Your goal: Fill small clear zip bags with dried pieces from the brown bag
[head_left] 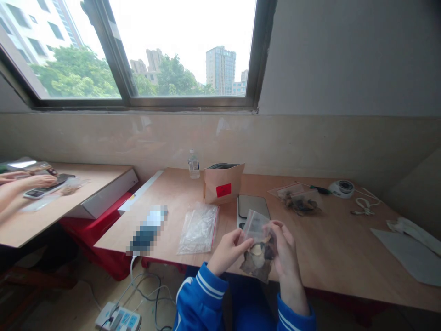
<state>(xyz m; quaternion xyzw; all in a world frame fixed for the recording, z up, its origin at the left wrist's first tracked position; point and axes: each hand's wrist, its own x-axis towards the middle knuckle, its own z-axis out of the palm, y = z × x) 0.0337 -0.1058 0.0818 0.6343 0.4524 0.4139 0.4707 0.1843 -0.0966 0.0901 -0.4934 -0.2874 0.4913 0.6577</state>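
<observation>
Both of my hands hold a clear zip bag (257, 257) with brown and pale dried pieces in its lower part, above the table's front edge. My left hand (230, 248) pinches the bag's left side near the top. Around its right side, the fingers of my right hand (284, 248) are closed. Just behind the bag lies a kitchen scale (253, 205), partly hidden by it. A brown paper pouch (223, 184) with a red label stands with its top open behind the scale. Left of my hands is a stack of clear plastic bags (199, 229).
Filled zip bags (301, 200) lie at the right, near a white dome camera (342, 188) with its cable. A water bottle (193, 164) stands by the wall. A pixelated object (148, 232) lies at the left. Another person's hands (31, 181) work at the neighbouring table. A power strip (119, 317) is on the floor.
</observation>
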